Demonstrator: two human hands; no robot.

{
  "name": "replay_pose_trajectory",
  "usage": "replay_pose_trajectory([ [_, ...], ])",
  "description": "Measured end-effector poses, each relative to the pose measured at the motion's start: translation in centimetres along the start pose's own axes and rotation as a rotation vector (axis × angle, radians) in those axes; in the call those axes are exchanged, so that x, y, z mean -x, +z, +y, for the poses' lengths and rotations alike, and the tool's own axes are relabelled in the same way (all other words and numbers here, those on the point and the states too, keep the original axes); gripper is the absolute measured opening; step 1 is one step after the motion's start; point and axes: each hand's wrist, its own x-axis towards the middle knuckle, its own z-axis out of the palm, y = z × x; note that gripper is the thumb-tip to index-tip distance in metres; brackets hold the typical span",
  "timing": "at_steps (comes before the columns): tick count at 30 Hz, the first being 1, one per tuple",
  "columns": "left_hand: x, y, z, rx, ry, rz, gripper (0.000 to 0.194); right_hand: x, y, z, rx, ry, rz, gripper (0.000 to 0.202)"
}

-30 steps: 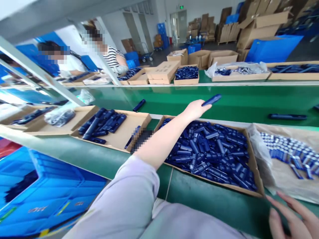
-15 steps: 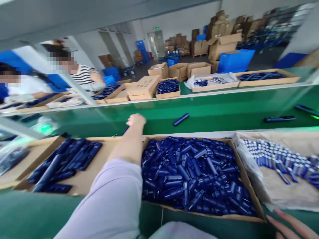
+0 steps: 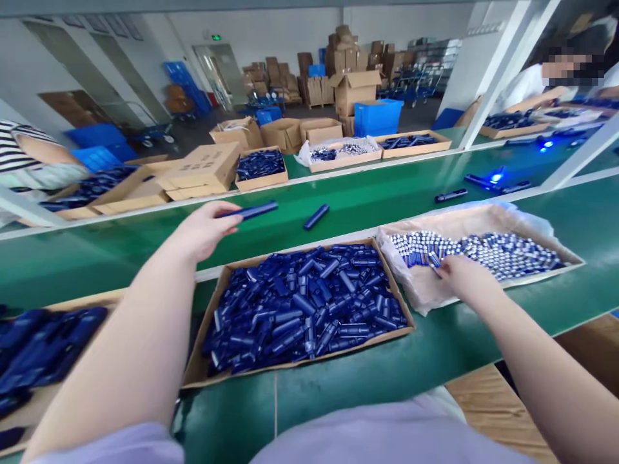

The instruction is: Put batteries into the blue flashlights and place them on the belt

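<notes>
Blue tube [image 3: 261,210] is pinched in the left hand [image 3: 209,229], over the green belt [image 3: 377,203] beyond the cardboard box [image 3: 197,361] of blue parts [image 3: 300,309]. Farther right, the right hand [image 3: 467,277] grips a small silver-and-blue cylinder [image 3: 434,259] in the plastic-lined tray [image 3: 422,282].

Wall [image 3: 280,32]: white, across the rear. Frames [image 3: 97,24]: one row, high at left. Panels [image 3: 62,61]: two, tall, grey, at left. Exit sign [image 3: 216,37]: green, lit, above the door. Door [image 3: 213,77]: pale, with a bright patch. Floor [image 3: 189,131]: dark grey. Cartons [image 3: 341,59]: brown, stacked at the rear. Bin [image 3: 377,118]: blue, in front of the stack. Trolley [image 3: 155,133]: blue, wheeled, left. Pillar [image 3: 464,61]: white, right. Post [image 3: 498,77]: pale, slanting, near the pillar. Beam [image 3: 242,7]: grey, along the top. Counter [image 3: 232,412]: green, glossy.
</notes>
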Motion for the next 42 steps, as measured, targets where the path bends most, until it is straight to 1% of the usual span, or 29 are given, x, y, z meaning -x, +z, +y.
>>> replay_pose_trajectory([
  [1, 1.1, -0.5, 0.5, -0.035, 0.049, 0.009, 0.013, -1.2, -0.1, -0.2, 0.013, 0.001, -0.019, 0.016],
  [2, 2.3, -0.6, 0.6, -0.067, 0.096, 0.001, 0.016, -2.2, -0.1, -0.4, 0.028, 0.008, -0.042, 0.014],
  [3, 3.5, -0.3, 0.3, -0.064, 0.127, -0.023, 0.037, -2.7, -0.2, -0.7, 0.038, 0.014, -0.060, 0.012],
  [4, 4.8, 0.5, -0.3, -0.023, 0.138, -0.062, 0.050, -2.9, -0.4, -1.1, 0.042, 0.015, -0.069, 0.011],
  [5, 6.1, 1.6, -1.4, 0.087, 0.128, -0.124, 0.050, -2.7, -0.7, -1.4, 0.040, 0.011, -0.067, 0.011],
  [6, 7.4, 3.0, -2.7, 0.232, 0.104, -0.181, 0.043, -2.1, -1.1, -1.8, 0.032, 0.000, -0.057, 0.012],
  [7, 8.7, 4.6, -4.2, 0.369, 0.060, -0.199, 0.034, -1.0, -1.7, -2.3, 0.025, -0.012, -0.044, 0.013],
  [8, 9.9, 6.3, -5.8, 0.500, -0.016, -0.176, 0.028, 0.5, -2.2, -2.8, -0.010, -0.041, -0.017, 0.016],
  [10, 11.9, 9.4, -8.9, 0.647, -0.219, -0.172, 0.028, 4.4, -2.9, -4.2, -0.160, -0.162, 0.069, 0.021],
  [12, 13.3, 11.8, -11.4, 0.724, -0.331, -0.141, 0.028, 8.7, -3.1, -6.0, -0.518, -0.466, 0.248, 0.020],
  [14, 14.2, 13.1, -13.0, 0.791, -0.380, -0.145, 0.029, 12.1, -2.7, -8.2, -0.596, -0.708, 0.325, 0.013],
  [15, 14.5, 13.4, -13.5, 0.829, -0.389, -0.163, 0.030, 13.1, -2.4, -9.2, -0.576, -0.807, 0.352, 0.011],
  [16, 14.7, 13.6, -13.8, 0.866, -0.391, -0.184, 0.031, 13.8, -2.0, -10.1, -0.531, -0.887, 0.380, 0.011],
  [18, 14.9, 13.5, -14.2, 0.919, -0.387, -0.227, 0.032, 14.0, -1.5, -11.2, -0.436, -0.999, 0.456, 0.013],
  [21, 15.1, 13.2, -14.3, 0.944, -0.375, -0.257, 0.032, 13.5, -1.1, -11.5, -0.326, -1.073, 0.576, 0.020],
  [23, 15.2, 13.1, -14.3, 0.960, -0.373, -0.260, 0.032, 13.5, -1.0, -11.3, -0.282, -1.091, 0.622, 0.027],
  [26, 15.3, 12.9, -14.4, 0.992, -0.397, -0.243, 0.032, 14.1, -0.9, -11.1, -0.232, -1.088, 0.651, 0.032],
  [30, 15.3, 12.8, -14.4, 1.026, -0.442, -0.233, 0.031, 14.8, -1.1, -11.5, -0.203, -1.069, 0.646, 0.026],
  [33, 15.4, 12.8, -14.3, 1.020, -0.446, -0.231, 0.029, 15.2, -1.7, -11.9, -0.255, -1.040, 0.631, 0.022],
  [36, 15.7, 12.9, -14.0, 0.990, -0.434, -0.220, 0.028, 15.4, -2.1, -12.1, -0.306, -0.992, 0.661, 0.027],
  [39, 15.8, 13.0, -13.9, 0.982, -0.430, -0.211, 0.028, 15.6, -2.1, -12.1, -0.310, -0.991, 0.705, 0.036],
  [42, 15.9, 12.9, -13.9, 0.992, -0.420, -0.243, 0.028, 15.6, -1.9, -12.0, -0.302, -0.983, 0.727, 0.035],
])
